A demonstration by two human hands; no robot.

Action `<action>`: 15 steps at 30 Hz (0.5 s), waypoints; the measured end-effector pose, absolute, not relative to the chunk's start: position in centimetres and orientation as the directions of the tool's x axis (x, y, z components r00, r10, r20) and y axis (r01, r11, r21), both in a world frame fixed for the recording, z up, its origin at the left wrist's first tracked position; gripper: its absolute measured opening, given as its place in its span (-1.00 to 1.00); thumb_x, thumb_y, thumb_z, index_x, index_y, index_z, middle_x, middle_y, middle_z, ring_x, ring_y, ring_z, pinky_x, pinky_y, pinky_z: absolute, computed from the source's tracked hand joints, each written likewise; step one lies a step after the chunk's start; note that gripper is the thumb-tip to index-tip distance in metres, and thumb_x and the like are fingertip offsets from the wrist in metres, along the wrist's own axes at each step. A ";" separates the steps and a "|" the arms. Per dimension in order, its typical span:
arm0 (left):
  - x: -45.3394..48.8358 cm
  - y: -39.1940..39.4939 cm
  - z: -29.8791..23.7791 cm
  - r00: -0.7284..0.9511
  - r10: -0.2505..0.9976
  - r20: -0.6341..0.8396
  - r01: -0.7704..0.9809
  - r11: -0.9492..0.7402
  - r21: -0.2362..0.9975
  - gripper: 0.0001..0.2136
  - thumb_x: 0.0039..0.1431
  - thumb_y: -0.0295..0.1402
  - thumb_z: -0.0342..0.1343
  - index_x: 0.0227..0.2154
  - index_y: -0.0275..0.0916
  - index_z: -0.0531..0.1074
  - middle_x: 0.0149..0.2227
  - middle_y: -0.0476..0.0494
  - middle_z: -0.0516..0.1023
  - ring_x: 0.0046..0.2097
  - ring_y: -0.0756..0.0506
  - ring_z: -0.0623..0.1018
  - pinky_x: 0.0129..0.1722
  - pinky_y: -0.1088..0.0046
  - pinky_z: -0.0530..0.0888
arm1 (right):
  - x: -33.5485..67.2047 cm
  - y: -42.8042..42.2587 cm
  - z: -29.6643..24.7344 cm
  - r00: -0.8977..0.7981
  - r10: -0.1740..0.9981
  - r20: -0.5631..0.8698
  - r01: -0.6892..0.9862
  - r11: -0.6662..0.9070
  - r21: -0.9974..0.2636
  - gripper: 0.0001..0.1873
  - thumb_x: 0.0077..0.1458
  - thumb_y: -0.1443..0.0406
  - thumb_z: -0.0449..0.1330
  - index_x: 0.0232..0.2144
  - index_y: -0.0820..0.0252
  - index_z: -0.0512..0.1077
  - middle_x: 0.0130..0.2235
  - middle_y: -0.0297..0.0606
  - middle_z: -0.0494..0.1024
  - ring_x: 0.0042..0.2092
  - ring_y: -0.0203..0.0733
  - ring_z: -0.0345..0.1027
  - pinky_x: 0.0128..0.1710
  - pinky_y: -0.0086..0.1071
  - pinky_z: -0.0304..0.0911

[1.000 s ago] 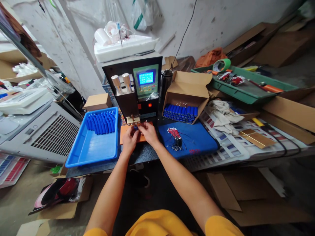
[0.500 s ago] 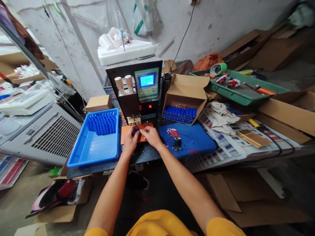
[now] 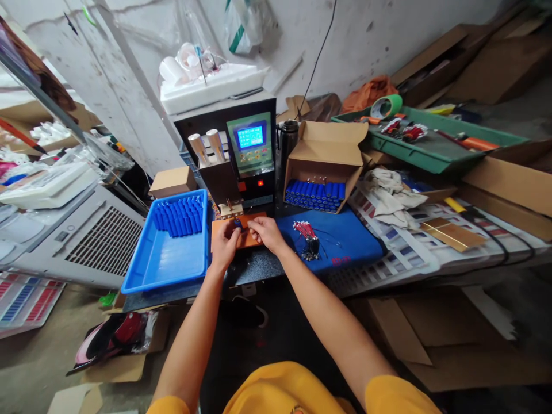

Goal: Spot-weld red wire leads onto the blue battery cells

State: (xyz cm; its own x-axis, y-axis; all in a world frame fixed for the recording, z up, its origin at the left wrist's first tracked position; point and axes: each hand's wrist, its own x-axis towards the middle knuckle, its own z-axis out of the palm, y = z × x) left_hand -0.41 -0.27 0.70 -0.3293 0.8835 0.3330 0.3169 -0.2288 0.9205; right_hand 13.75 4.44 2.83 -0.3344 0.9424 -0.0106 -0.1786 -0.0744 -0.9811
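My left hand is closed around a blue cylindrical battery cell, end on near the electrodes of a spot welder. Fingers of my right hand are pinched together just right of the cell; what they hold is too small to make out. Both hands are over an orange board at the welder's foot. To the left, a blue tray holds rows of blue cells. A bundle of red and black wires lies on a blue mat to the right.
An open cardboard box of blue cells with wires stands right of the welder, beside a dark flask. A green tray, a white cloth and a gold plate lie farther right. A small closed carton sits behind the blue tray.
My right hand has drawn slightly away from the cell, its fingers still pinched. My left hand stays on the cell below the electrodes. The camera view has shifted a little.
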 end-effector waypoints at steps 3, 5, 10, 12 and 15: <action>-1.5 -1.1 0.5 -0.362 0.868 0.340 0.342 -0.216 0.915 -0.69 0.19 -0.17 0.10 -0.13 -0.28 0.49 -0.13 -0.24 0.60 -0.08 -0.15 0.58 -0.02 0.26 0.49 | 13.7 4.5 2.9 -0.343 0.939 -0.017 -0.193 -0.088 -0.977 -0.61 -0.10 0.05 0.29 -0.66 0.20 0.31 -0.69 -0.43 0.31 -0.67 -0.44 0.10 -0.72 -0.56 -0.04; -2.2 -1.8 0.2 -0.330 0.874 0.356 0.420 -0.201 0.885 -0.72 0.20 -0.17 0.09 -0.19 -0.27 0.52 -0.17 -0.22 0.61 -0.12 -0.14 0.58 -0.06 0.28 0.49 | 13.7 4.5 2.9 -0.356 0.934 -0.010 -0.198 -0.086 -0.976 -0.60 -0.10 0.05 0.28 -0.67 0.20 0.31 -0.70 -0.43 0.30 -0.67 -0.44 0.10 -0.71 -0.56 -0.04; -2.6 -2.2 -0.2 -0.149 0.882 0.448 0.638 -0.261 0.725 -0.82 0.14 -0.23 0.18 -0.30 -0.22 0.56 -0.31 -0.16 0.58 -0.22 -0.11 0.55 -0.16 0.33 0.47 | 13.8 4.6 2.9 -0.353 0.935 -0.015 -0.198 -0.090 -0.976 -0.62 -0.09 0.05 0.27 -0.66 0.20 0.32 -0.71 -0.43 0.30 -0.68 -0.44 0.08 -0.69 -0.54 -0.07; -2.3 -1.9 -0.1 -0.096 0.887 0.453 0.695 -0.266 0.668 -0.83 0.16 -0.24 0.17 -0.34 -0.20 0.57 -0.37 -0.14 0.57 -0.27 -0.10 0.53 -0.18 0.34 0.44 | 13.9 4.7 2.9 -0.354 0.935 -0.016 -0.190 -0.089 -0.978 -0.61 -0.09 0.04 0.27 -0.65 0.19 0.31 -0.70 -0.42 0.31 -0.67 -0.43 0.09 -0.69 -0.53 -0.07; -2.0 -1.5 0.1 -0.064 0.894 0.443 0.726 -0.263 0.635 -0.82 0.19 -0.25 0.14 -0.39 -0.20 0.57 -0.44 -0.12 0.55 -0.33 -0.09 0.50 -0.22 0.35 0.41 | 13.9 4.6 2.8 -0.361 0.932 0.005 -0.181 -0.065 -0.981 -0.60 -0.04 0.02 0.24 -0.62 0.19 0.31 -0.66 -0.41 0.33 -0.64 -0.41 0.12 -0.67 -0.52 -0.03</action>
